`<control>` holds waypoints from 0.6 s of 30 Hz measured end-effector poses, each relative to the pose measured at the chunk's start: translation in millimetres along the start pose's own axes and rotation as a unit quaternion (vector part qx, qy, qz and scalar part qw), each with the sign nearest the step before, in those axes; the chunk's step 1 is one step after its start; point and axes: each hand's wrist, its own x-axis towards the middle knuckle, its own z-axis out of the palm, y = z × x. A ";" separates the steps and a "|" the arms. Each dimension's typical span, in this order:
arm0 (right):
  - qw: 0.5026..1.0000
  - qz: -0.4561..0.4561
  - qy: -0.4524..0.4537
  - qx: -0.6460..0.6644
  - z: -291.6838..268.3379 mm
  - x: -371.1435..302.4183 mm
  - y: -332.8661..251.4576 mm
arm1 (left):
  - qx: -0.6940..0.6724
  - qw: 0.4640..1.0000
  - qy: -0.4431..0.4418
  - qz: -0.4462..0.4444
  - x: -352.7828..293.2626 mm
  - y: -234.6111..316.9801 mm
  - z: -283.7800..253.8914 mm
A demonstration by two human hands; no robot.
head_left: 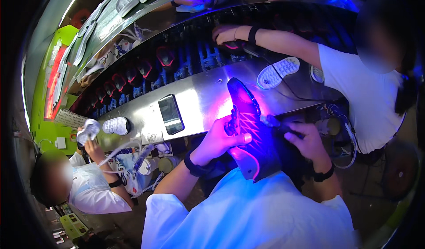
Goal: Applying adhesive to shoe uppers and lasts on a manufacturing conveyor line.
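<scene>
Under violet-blue light, a dark shoe upper [249, 136] stands tilted in front of me, toe pointing up and away. My left hand [214, 138] is closed around its left side, with the thumb lying across it. Pinched in my right hand [308, 142] is a small dark-handled brush [275, 123]. The brush's tip is at the right lower edge of the shoe upper; whether it touches cannot be made out in the glare. The lower end of the shoe upper is close to my white shirt.
A metal bench [199, 94] bears a black phone [171, 114] and white shoe soles [278, 73]. Behind it runs a dark rack with several shoes [165, 56]. One co-worker [354, 76] reaches over the bench at right; another [95, 178] at left holds a white sole [88, 131].
</scene>
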 end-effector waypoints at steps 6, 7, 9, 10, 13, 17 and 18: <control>0.997 0.070 0.009 -0.035 -20.8 -0.8 -10.5 | -0.034 0.999 0.000 -0.040 11.4 8.7 14.3; 0.995 0.097 0.019 -0.008 -21.4 5.9 -19.7 | -0.042 0.999 0.001 -0.033 13.3 7.9 16.1; 0.997 0.076 0.016 -0.011 -28.1 7.1 -17.4 | -0.051 0.998 0.020 -0.035 15.2 10.4 16.6; 0.997 0.073 -0.012 -0.012 -34.7 4.2 -16.2 | -0.030 0.998 0.030 -0.046 15.6 12.9 12.5; 0.997 0.039 -0.062 0.009 -42.5 -4.9 -11.4 | -0.051 0.997 0.061 -0.025 16.1 4.2 1.9; 0.988 0.097 -0.103 -0.057 -55.6 -16.4 -26.3 | -0.060 0.992 0.109 -0.021 12.4 7.7 -2.4; 0.990 0.098 -0.092 -0.049 -55.0 -18.4 -28.7 | -0.067 0.991 0.118 -0.022 11.5 7.6 -3.1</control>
